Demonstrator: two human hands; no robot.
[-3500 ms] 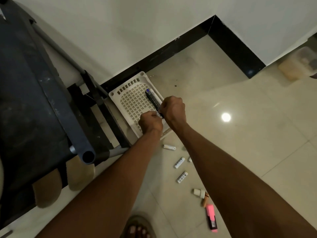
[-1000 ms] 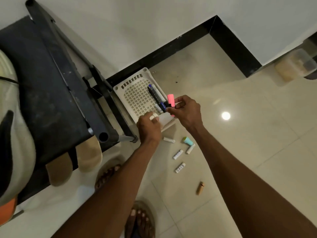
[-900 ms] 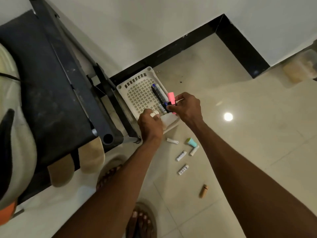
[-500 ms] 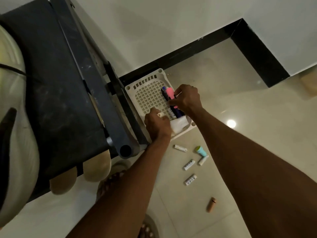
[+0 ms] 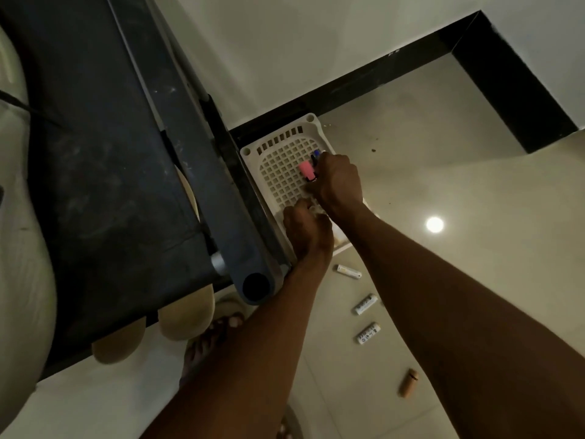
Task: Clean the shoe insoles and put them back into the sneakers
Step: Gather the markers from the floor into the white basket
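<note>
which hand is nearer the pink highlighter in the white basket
Right. The right hand is right against the pink highlighter inside the white plastic lattice basket, fingers at its end. The left hand sits lower, near the basket's near end, apart from it.

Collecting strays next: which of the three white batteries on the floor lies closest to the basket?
The top white battery, just below the basket; the other two lie farther down.

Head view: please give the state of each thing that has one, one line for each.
White basket: upright on the floor, holding markers.
Pink highlighter: lying in the basket, capped.
Right hand: in the basket, fingers curled on the markers.
Left hand: curled at the basket's near end; contents unclear.
Three white batteries: lying loose on the floor.
Two beige insoles: sticking out under the dark frame.
</note>
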